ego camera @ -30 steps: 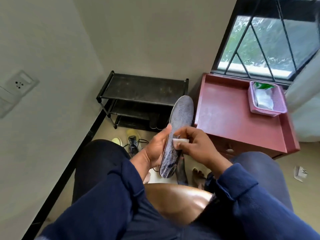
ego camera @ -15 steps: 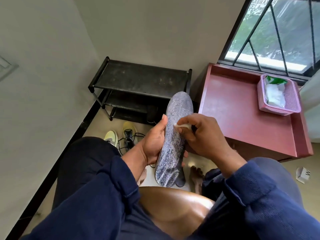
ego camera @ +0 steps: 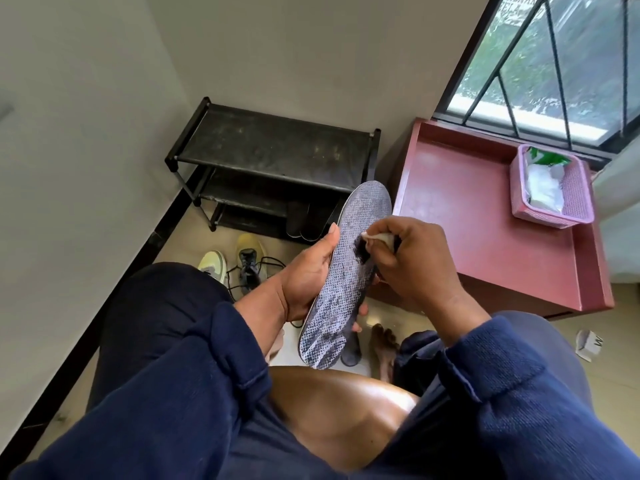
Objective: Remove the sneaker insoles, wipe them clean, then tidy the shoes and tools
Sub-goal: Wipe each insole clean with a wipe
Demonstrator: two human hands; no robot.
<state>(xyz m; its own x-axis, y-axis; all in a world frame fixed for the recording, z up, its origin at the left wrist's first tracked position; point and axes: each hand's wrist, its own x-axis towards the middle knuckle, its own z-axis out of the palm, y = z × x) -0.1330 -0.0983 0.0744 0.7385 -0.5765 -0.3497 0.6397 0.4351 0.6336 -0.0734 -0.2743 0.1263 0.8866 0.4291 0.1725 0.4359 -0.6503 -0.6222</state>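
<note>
My left hand [ego camera: 308,282] grips a grey patterned insole [ego camera: 346,278] by its left edge, holding it tilted over my lap with the toe end pointing away from me. My right hand [ego camera: 415,268] pinches a small white wipe [ego camera: 377,237] and presses it against the insole's upper half, where a dark wet patch shows. A second dark insole [ego camera: 351,351] lies on the floor below, mostly hidden. A pair of yellow-green sneakers [ego camera: 239,265] with loose black laces sits on the floor to the left.
A black shoe rack [ego camera: 273,147] stands against the wall ahead. To the right is a dark red cabinet [ego camera: 478,216] carrying a pink basket [ego camera: 575,192] with wipes packets. A bare foot [ego camera: 382,348] rests on the floor, and a paper scrap [ego camera: 588,344] lies at the right.
My right hand has slid the wipe up the insole toward the toe end, leaving a dark wet mark. The insole has tipped slightly, and the camera has drifted downward and leftward.
</note>
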